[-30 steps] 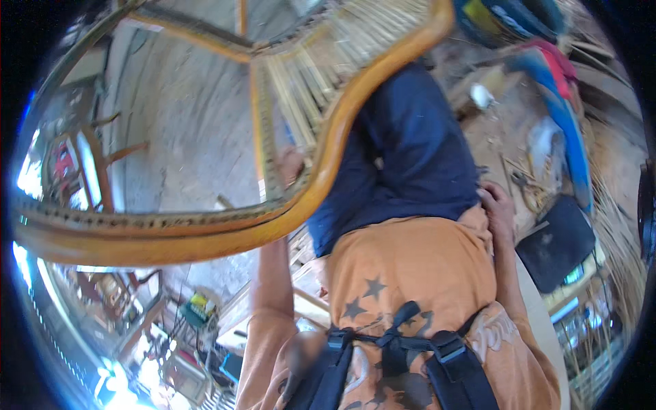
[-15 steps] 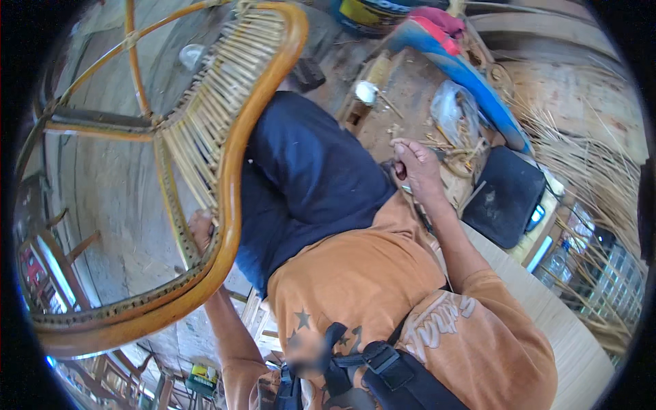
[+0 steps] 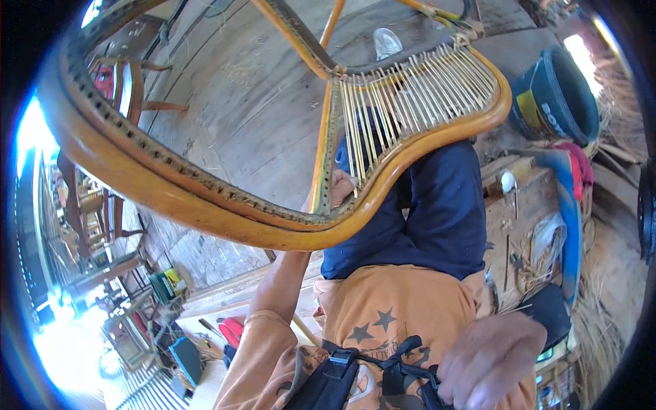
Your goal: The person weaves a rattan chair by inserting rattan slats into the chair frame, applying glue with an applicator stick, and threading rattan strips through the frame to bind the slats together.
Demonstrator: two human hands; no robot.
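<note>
above the dark trousers (image 3: 444,205), a curved wooden frame (image 3: 290,238) stands tilted, its lower rail passing in front of the left wrist. holes line its inner edge. pale strands (image 3: 410,102) span the section at picture right, set side by side with narrow gaps.

left hand (image 3: 340,189): at the lower corner of that section, between the crossbar (image 3: 326,147) and the first strands. the fingers appear bent, with the lower strand ends right at their tips and the rail just below. whether they pinch a strand or merely press there cannot be told.

right hand (image 3: 492,359): raised before the chest, beside the black straps (image 3: 328,379), well apart from frame and strands. it is blurred; the fingers look curled, and whether they grasp anything cannot be told.

surroundings: a dark bucket (image 3: 564,96) at upper right; below it, a clear bag (image 3: 547,236) beside a curved blue piece (image 3: 571,239).
</note>
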